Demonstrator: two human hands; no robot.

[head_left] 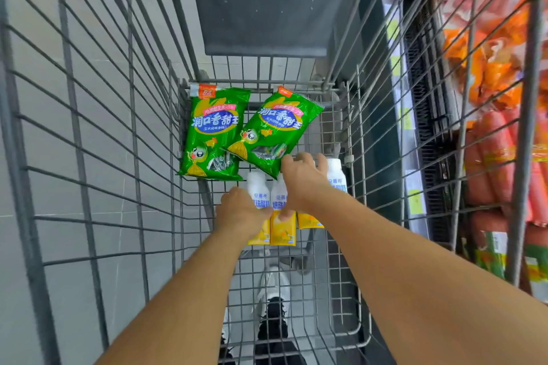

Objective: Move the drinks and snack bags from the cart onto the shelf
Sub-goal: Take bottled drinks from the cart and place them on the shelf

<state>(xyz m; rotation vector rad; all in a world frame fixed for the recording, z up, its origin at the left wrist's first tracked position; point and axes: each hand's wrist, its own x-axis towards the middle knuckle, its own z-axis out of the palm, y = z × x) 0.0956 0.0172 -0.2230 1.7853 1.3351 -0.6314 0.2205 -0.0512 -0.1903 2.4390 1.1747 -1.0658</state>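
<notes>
You reached both bare arms down into the wire cart (98, 157), a deep basket of thin grey metal rods crossing in a grid. On its floor lay two glossy green snack bags (213, 133), flat, crinkled plastic pillows printed with a cartoon corn figure; the right-hand one sat tilted, its lower corner overlapping the other. Nearer you lay three drink bottles (336, 173), smooth white plastic with rounded shoulders and yellow bases, side by side on their sides. Your left hand (240, 212) had its grip curled round the leftmost bottle, fingers wrapped under it. Your right hand (302, 184) lay over the middle bottle, thumb pinching its yellow lower part, fingertips reaching the tilted bag's edge. The third bottle sat just beside your right hand. To the right, the shelf (397, 74) carried orange and red soft packets, blurred.
</notes>
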